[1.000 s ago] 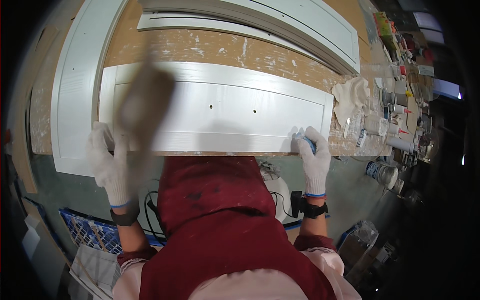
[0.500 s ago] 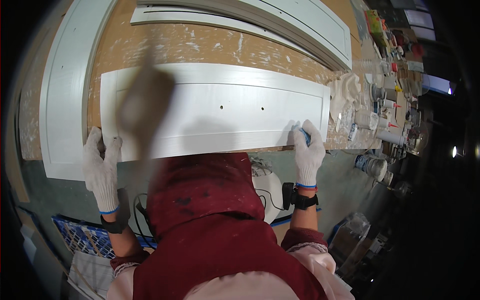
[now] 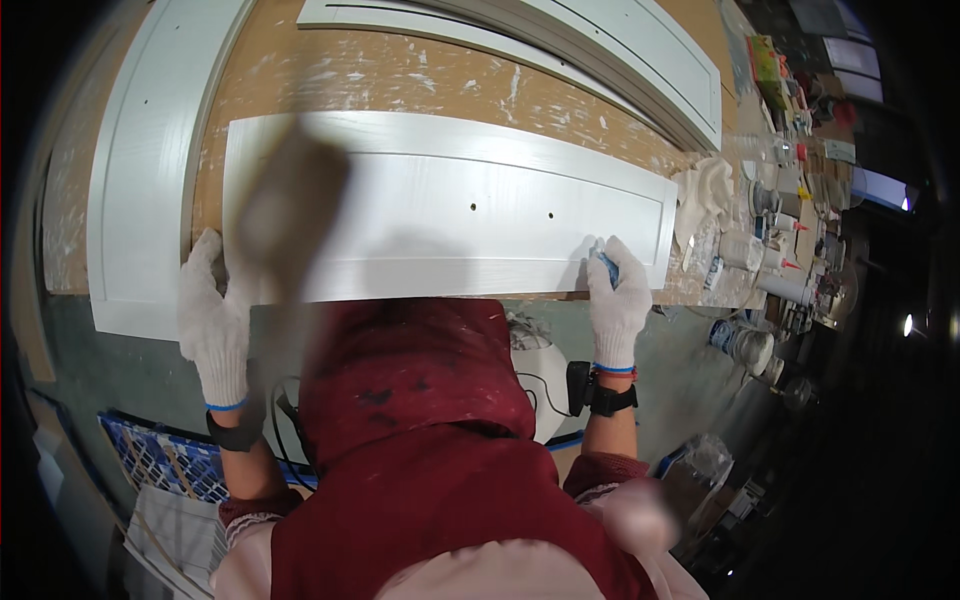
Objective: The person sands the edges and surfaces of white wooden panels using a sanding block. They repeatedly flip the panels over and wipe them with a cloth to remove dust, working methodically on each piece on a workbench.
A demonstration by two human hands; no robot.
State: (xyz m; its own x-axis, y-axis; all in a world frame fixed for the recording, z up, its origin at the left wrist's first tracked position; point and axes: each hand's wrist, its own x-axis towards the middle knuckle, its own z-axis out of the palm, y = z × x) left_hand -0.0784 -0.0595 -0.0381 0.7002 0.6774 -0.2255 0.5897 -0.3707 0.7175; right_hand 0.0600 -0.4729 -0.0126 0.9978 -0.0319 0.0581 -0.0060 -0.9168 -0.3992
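A long white framed panel, like a cabinet door, lies across the workbench in front of me, with two small dark holes in its face. My left hand, in a white knitted glove, is at its near left corner, fingers by the end edge and thumb on the front edge, partly hidden by a blur. At the near right corner my gloved right hand is closed on a small blue pad against the panel's face. The pad's exact kind is hidden by the fingers.
Another white panel stretches along the left, and more stacked panels lie at the far side. A crumpled cloth and several bottles crowd the right. A blurred brown object hangs close before the view.
The view has shifted, so the bench and panels appear farther right and slightly higher. My left hand has moved slightly up at the panel's corner; the right keeps its hold on the blue pad.
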